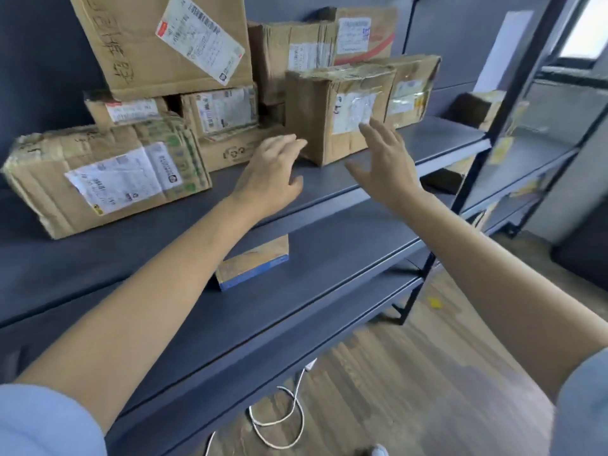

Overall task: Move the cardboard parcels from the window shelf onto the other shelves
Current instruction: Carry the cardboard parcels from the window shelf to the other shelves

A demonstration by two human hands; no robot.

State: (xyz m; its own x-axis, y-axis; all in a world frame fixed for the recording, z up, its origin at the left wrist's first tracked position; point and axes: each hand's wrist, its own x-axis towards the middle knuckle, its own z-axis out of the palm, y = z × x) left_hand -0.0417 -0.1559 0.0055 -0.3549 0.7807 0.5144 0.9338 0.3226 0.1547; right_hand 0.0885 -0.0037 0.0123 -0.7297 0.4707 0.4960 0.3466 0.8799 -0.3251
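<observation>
A brown cardboard parcel [332, 110] with a white label stands at the front of the dark shelf [437, 143]. My left hand [269, 172] hovers open just left of it, fingertips close to its lower left edge. My right hand [385, 162] is open in front of its labelled face, fingers spread, holding nothing. Whether either hand touches the parcel is unclear. Several other parcels are stacked behind and to the left, among them a wide flat one [102, 179] and a tall leaning one [164, 41].
A small flat box [253, 264] lies on the lower shelf [296, 301]. A second rack [533, 149] by the window at the right carries more parcels [477, 106]. A white cable [279, 419] loops on the wooden floor.
</observation>
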